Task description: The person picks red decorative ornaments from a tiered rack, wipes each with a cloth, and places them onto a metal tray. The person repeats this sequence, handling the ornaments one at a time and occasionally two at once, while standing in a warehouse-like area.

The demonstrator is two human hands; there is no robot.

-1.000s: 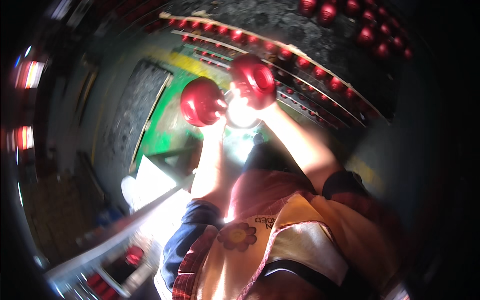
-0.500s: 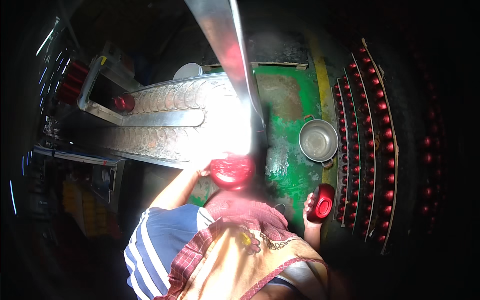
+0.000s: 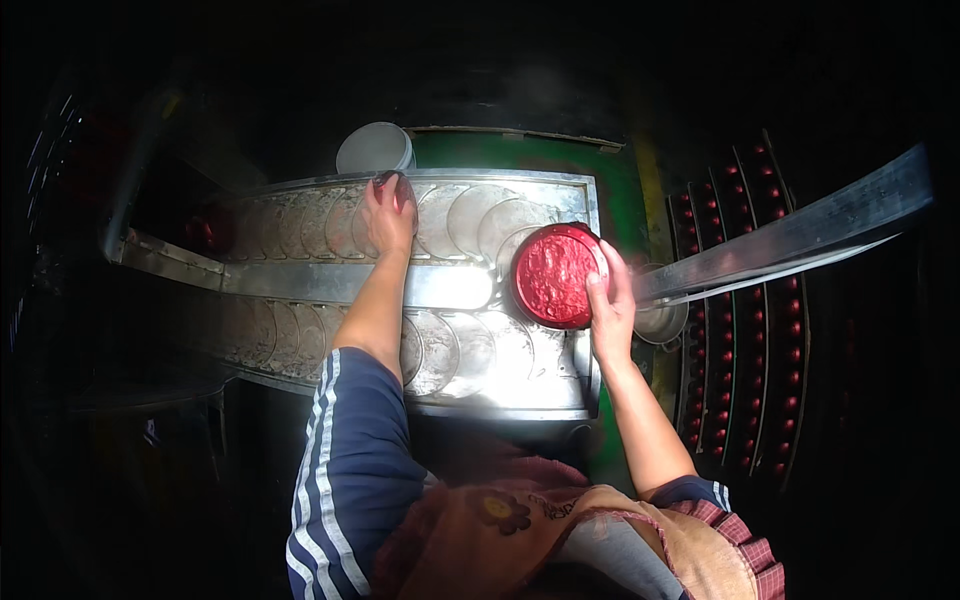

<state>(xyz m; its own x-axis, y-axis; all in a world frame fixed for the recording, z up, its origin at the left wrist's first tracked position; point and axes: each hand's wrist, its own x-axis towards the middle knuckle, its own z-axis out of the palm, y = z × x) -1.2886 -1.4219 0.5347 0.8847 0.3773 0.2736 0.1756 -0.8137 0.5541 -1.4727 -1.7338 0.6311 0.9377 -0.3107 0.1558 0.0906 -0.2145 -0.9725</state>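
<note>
Red round lid (image 3: 555,275) is clamped at its right rim by the right hand (image 3: 610,310), its flat face turned up, over the metal tray (image 3: 470,285). Farther left, the left hand (image 3: 388,215) presses fingers together on a grey disc (image 3: 345,222).

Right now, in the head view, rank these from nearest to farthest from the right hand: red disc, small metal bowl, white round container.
1. Red disc: held by the right hand.
2. Small metal bowl: just right of it.
3. White round container: far upper left.
</note>
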